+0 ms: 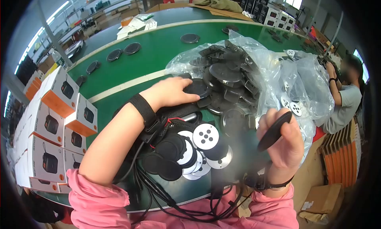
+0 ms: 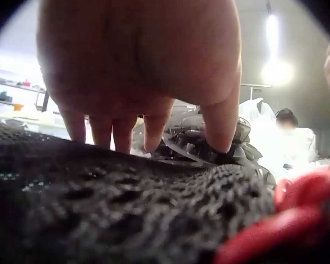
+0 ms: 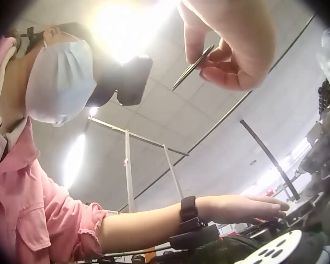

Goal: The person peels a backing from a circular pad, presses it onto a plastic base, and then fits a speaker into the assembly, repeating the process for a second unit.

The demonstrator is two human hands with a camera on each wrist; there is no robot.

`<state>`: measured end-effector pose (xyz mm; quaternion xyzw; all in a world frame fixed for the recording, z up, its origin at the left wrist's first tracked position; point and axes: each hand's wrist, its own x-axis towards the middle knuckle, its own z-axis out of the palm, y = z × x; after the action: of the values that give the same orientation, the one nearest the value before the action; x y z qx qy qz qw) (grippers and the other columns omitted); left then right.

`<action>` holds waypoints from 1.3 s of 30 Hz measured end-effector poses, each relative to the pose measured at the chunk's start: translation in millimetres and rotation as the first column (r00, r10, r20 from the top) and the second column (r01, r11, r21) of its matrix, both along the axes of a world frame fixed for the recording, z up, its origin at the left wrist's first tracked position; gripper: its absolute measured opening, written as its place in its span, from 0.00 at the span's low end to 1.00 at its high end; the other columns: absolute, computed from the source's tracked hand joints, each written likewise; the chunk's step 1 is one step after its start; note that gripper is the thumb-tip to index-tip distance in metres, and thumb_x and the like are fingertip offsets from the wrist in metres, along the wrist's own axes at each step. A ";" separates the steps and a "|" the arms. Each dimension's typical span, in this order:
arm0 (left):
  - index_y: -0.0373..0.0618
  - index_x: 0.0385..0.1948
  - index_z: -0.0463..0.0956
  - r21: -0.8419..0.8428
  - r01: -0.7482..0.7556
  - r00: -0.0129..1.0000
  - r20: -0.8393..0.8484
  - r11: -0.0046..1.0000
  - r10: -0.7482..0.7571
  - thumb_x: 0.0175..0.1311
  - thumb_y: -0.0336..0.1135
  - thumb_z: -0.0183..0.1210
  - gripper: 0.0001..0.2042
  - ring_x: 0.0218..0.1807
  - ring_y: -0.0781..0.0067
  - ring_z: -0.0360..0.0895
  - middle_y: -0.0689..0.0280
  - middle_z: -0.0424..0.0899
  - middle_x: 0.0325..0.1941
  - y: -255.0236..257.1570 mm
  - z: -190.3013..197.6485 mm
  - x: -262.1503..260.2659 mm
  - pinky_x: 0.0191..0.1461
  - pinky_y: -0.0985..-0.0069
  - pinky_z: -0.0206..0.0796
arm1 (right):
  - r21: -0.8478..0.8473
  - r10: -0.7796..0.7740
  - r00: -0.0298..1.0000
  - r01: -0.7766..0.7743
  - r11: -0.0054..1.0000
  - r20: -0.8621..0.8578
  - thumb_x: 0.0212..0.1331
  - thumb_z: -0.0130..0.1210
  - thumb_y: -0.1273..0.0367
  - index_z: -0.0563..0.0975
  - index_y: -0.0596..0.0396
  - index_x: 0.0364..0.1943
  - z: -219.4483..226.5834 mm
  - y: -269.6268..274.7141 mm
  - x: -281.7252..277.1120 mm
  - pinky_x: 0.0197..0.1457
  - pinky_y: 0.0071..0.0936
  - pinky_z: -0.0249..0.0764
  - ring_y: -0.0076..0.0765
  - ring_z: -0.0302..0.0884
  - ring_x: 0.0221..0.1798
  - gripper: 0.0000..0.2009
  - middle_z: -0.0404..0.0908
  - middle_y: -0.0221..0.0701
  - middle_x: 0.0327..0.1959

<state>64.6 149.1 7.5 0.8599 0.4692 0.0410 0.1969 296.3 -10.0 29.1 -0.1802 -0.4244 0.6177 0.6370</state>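
Note:
My left hand [image 1: 170, 92] reaches over a round black plastic part [image 1: 197, 88] at the near side of a heap of similar black parts [image 1: 228, 72]. Its thumb and fingers are spread and touch the part's edge; in the right wrist view these fingers look nearly straight. Raised at the right, my right hand [image 1: 283, 139] pinches a thin black disc [image 1: 275, 131] between thumb and fingers. The right wrist view shows this disc [image 3: 192, 67] edge-on. Between the hands lies a pile of black discs [image 1: 168, 149] and white discs with holes [image 1: 205, 136].
Clear plastic bags [image 1: 274, 70] surround the heap. White and orange boxes [image 1: 51, 124] are stacked at the left. Black cables [image 1: 158, 193] hang along the near edge. Several round black parts [image 1: 132, 49] lie across the green table [image 1: 158, 50]. Another person [image 1: 347, 92] works at the far right.

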 end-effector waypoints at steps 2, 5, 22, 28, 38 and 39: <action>0.42 0.52 0.65 0.030 -0.011 1.000 -0.018 0.999 0.012 0.47 0.57 0.54 0.33 0.55 0.53 0.65 0.48 0.67 0.53 6.7 -3.9 0.4 0.58 0.68 0.57 | -0.041 -0.013 0.996 0.016 0.999 0.085 0.49 0.55 0.71 0.72 0.60 0.34 -3.1 0.5 1.4 0.42 0.23 0.64 0.28 0.70 0.36 0.09 0.73 0.34 0.33; 0.47 0.53 0.65 0.159 0.022 0.999 -0.047 0.987 -0.015 0.43 0.61 0.55 0.36 0.55 0.50 0.64 0.45 0.65 0.53 10.8 -18.2 -5.2 0.57 0.67 0.57 | -0.060 -0.015 0.990 0.023 0.998 0.138 0.49 0.55 0.74 0.72 0.61 0.35 -0.9 0.7 -2.9 0.41 0.23 0.64 0.26 0.69 0.36 0.09 0.73 0.32 0.33; 0.44 0.31 0.73 0.127 -0.036 0.995 0.101 0.991 0.023 0.43 0.36 0.61 0.13 0.34 0.64 0.75 0.60 0.78 0.27 22.7 -35.6 -1.3 0.38 0.72 0.65 | -0.066 0.099 0.949 -0.083 0.994 0.300 0.50 0.54 0.76 0.74 0.61 0.35 24.4 51.1 -48.7 0.40 0.17 0.67 0.20 0.72 0.34 0.08 0.77 0.28 0.32; 0.42 0.42 0.65 -0.252 -0.155 0.818 0.510 0.955 0.267 0.39 0.27 0.62 0.23 0.29 0.70 0.74 0.63 0.74 0.28 45.4 -54.3 -10.8 0.32 0.76 0.66 | -0.048 0.096 0.949 -0.085 0.995 0.300 0.52 0.53 0.75 0.74 0.61 0.37 17.7 66.4 -51.5 0.45 0.21 0.69 0.23 0.74 0.38 0.09 0.77 0.32 0.36; 0.36 0.48 0.65 -0.555 0.130 0.371 0.796 0.821 0.479 0.52 0.22 0.51 0.19 0.39 0.79 0.72 0.66 0.74 0.40 -52.3 15.5 -38.1 0.43 0.82 0.64 | -0.024 0.033 0.999 -0.032 0.999 0.013 0.57 0.46 0.71 0.67 0.66 0.48 46.5 54.5 -30.0 0.47 0.26 0.70 0.32 0.74 0.42 0.16 0.74 0.38 0.44; 0.35 0.50 0.63 -0.562 0.123 0.347 0.796 0.818 0.495 0.52 0.22 0.50 0.20 0.45 0.76 0.72 0.63 0.74 0.45 -63.0 21.2 -41.2 0.49 0.78 0.64 | -0.027 0.033 0.999 -0.033 0.999 0.012 0.57 0.46 0.71 0.67 0.66 0.48 46.7 53.8 -31.2 0.47 0.26 0.70 0.32 0.74 0.42 0.16 0.74 0.38 0.44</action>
<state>23.4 86.2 28.7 0.5305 0.3675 0.4059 0.6471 265.1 43.8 75.9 -0.1854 -0.4229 0.6326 0.6218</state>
